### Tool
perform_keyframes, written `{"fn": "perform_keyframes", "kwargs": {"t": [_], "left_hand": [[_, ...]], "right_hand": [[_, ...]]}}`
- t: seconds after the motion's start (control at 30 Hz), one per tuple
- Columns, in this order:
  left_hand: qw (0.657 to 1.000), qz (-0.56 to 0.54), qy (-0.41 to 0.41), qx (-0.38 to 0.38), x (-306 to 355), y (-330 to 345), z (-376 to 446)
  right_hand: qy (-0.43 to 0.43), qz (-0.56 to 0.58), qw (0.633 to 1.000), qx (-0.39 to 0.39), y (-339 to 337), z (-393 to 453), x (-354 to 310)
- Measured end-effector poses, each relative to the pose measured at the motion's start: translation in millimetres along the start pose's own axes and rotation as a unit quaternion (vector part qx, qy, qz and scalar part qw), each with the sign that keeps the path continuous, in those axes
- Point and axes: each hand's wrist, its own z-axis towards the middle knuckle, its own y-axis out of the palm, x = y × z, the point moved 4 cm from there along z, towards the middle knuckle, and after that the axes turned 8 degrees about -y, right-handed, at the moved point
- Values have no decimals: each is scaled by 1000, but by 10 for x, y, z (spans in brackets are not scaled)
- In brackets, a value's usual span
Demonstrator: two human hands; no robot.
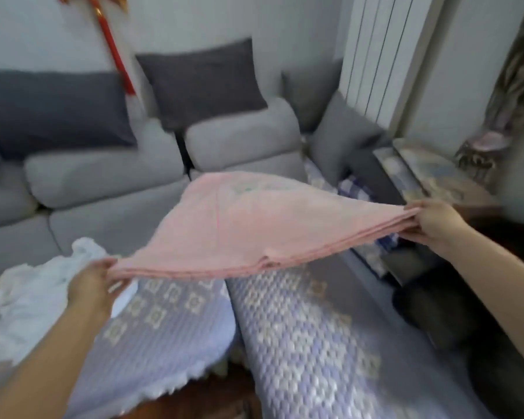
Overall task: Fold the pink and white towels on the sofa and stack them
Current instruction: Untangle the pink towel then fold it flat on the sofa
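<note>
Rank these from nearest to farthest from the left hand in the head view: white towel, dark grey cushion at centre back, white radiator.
1. white towel: crumpled on the sofa cover, right beside the left hand.
2. dark grey cushion: centre back, against the wall.
3. white radiator: far right, on the wall.
</note>
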Motion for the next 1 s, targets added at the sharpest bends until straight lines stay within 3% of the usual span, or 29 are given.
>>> {"fn": "perform_keyframes", "kwargs": {"t": [0.13, 0.27, 0.43, 0.53, 0.67, 0.8, 0.87, 0.93, 1.0], "left_hand": [[969, 220, -110, 18, -1613, -467, -208], [901, 386, -194, 33, -3137, -778, -487], [810, 529, -251, -46, -4473, -850, -844], [768, 543, -332, -67, -4892, -852, -1217], [702, 576, -367, -200, -5120, -879, -1586], [646, 620, -374, -240, -5279, -984, -1653], [603, 660, -371, -252, -5408, -1016, -1627], [561, 689, -370, -273, -5572, -987, -1656], [557, 693, -376, -263, -5732, -928, -1721]], "right_hand": [[114, -45, 992, 37, -353, -103, 1569], [228, -133, 962, 64, -837, -266, 3251], [274, -231, 924, 133, -1517, -662, 4294], [267, -271, 911, 159, -1888, -815, 4541], [220, -339, 892, 201, -2271, -814, 4667], [250, -245, 911, 218, -2511, -852, 5114], [285, -225, 913, 186, -2505, -937, 5516], [351, -259, 896, 82, -2305, -1152, 5878], [368, -303, 879, 0, -1958, -1492, 6061]]}}
